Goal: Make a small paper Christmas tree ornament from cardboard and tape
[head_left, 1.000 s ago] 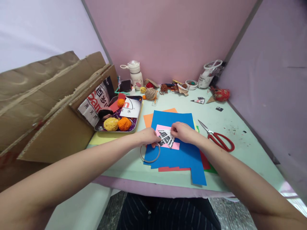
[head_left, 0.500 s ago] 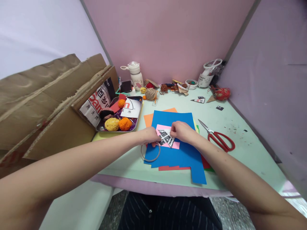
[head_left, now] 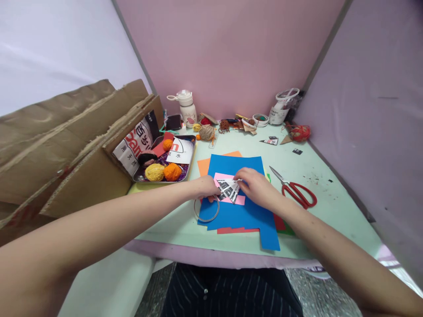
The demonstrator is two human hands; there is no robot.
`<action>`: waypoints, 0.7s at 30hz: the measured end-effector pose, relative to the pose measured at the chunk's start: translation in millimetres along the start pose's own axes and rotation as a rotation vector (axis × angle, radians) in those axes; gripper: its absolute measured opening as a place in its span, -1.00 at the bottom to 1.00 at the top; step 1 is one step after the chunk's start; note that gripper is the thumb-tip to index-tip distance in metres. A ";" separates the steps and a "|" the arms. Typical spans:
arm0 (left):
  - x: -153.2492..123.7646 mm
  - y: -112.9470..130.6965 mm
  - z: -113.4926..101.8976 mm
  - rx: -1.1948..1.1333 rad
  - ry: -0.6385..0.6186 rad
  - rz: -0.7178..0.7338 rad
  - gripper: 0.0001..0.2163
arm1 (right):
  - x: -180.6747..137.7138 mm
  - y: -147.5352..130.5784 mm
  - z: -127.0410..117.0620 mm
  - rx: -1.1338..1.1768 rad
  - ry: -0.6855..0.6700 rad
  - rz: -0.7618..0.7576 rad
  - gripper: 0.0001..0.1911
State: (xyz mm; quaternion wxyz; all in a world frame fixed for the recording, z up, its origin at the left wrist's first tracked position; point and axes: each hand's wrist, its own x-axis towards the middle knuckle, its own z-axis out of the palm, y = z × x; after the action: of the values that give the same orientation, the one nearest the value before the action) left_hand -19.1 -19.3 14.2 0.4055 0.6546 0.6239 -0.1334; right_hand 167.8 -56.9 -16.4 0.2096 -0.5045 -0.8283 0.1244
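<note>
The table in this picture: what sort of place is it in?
Probably a craft corner or handicraft workspace: red-handled scissors and layered coloured paper lie on the table, with yarn balls in a tray.

Bare forearms (head_left: 145, 210) angled inward; left hand (head_left: 208, 187) curled, right hand (head_left: 250, 182) pinching, both near each other.

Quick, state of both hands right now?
Left hand: closed, at the thin ring; exact grip hidden.
Right hand: closed, pinching the printed paper.
</note>
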 end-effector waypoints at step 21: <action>-12.7 -8.0 -1.6 0.070 0.036 0.097 -0.80 | -14.2 -46.8 14.2 -0.517 -0.276 -0.106 -0.56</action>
State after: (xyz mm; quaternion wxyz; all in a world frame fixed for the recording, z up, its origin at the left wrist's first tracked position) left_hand -29.4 -28.0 21.0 0.3770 0.7002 0.5936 -0.1236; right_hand 130.1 -91.0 -12.5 -0.0345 -0.4753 -0.8785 -0.0344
